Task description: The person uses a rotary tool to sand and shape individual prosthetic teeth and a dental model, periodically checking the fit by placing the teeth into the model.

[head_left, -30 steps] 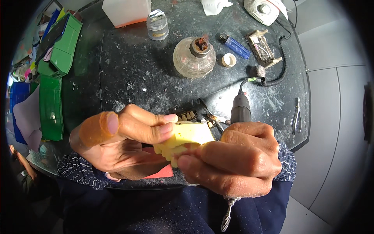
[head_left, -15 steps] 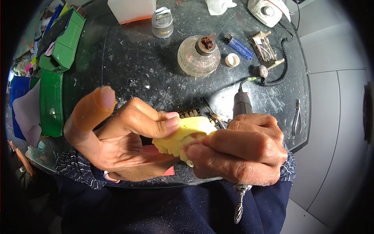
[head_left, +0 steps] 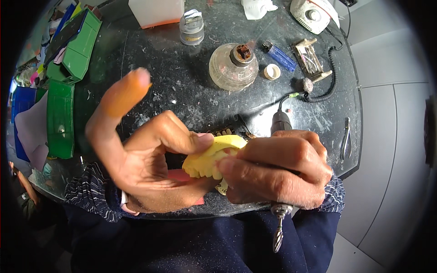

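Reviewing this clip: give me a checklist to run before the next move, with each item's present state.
1. Left hand grip on yellow dental cast: ok, fingers pinch it.
2. Right hand grip on black rotary handpiece: ok, wrapped around it.
3. Fluted bur away from the cast: ok, it points toward the lower edge.
4. Bur clear of dark clothing: cannot tell, depth unclear.
5. Bur stopped: cannot tell.
6. Coiled cord clear of both hands: ok.

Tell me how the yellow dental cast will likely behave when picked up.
Likely stiff: the yellow dental cast, held in the left hand, shows no visible sag. Its small teeth along the lower edge look apt to chip if knocked. Set down on that uneven edge, it might rock or tip.
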### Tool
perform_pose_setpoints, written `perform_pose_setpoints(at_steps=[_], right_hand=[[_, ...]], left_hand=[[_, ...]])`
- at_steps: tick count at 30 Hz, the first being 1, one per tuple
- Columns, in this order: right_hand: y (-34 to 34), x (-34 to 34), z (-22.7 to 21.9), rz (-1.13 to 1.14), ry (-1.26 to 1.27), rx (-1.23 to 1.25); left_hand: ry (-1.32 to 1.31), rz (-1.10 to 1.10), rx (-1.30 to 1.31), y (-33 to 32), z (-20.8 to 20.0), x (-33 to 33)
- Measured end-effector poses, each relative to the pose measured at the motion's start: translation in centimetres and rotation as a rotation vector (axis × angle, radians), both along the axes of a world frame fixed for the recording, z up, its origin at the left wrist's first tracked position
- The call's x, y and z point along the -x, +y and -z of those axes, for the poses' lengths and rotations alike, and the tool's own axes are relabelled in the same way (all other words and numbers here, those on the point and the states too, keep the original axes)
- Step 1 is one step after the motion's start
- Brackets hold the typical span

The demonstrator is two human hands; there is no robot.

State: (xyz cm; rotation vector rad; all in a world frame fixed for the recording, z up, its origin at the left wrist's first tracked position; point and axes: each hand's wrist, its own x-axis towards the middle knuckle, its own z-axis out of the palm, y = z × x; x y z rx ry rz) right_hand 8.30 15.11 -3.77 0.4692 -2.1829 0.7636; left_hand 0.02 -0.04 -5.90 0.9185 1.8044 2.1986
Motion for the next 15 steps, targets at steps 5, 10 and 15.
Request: perform_pose_setpoints(at_steps=[5,10,15], right_hand=[[-0.2,-0.1,-1.0,0.065,-0.179,0.137],[-0.3,-0.2,-1.5,0.079,-0.266,0.186],[-0.3,-0.2,-1.6,0.064,-0.348,0.232]], left_hand=[[-0.055,0.024,0.019,0.6,-1.0,-0.5],[-0.229,0.085,0.12,0.4,-1.9,-0.3],[-0.196,0.208,0.163,0.4,-1.5,-0.1]])
